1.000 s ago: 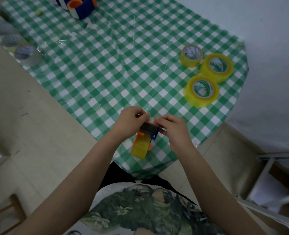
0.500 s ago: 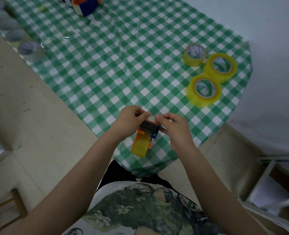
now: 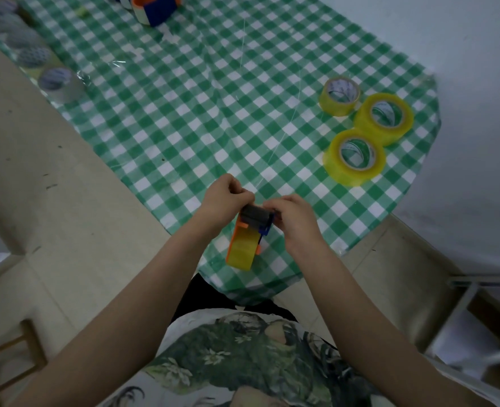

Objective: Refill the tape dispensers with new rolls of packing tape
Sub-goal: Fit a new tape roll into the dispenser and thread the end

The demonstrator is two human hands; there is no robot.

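"Dispenser [image 3: 240,229]: where is it?"
"Above the near edge of the table [image 3: 201,118], between your hands, with a yellow roll [image 3: 242,254] in it."
"And my hands?"
"Your left hand [image 3: 226,198] grips its top by the dark roller [image 3: 256,215]. Your right hand [image 3: 294,218] pinches the roller's other end. Three spare rolls [image 3: 356,157] lie far right."

My green-checked table [image 3: 213,118] carries three yellow tape rolls [image 3: 384,118] at right, grey rolls [image 3: 60,83] upper left, and a blue dispenser [image 3: 154,8] at the top edge.

Dim, flat indoor light with soft shadows; wide-angle bending toward the edges, corners at 5 o'clock blurred.
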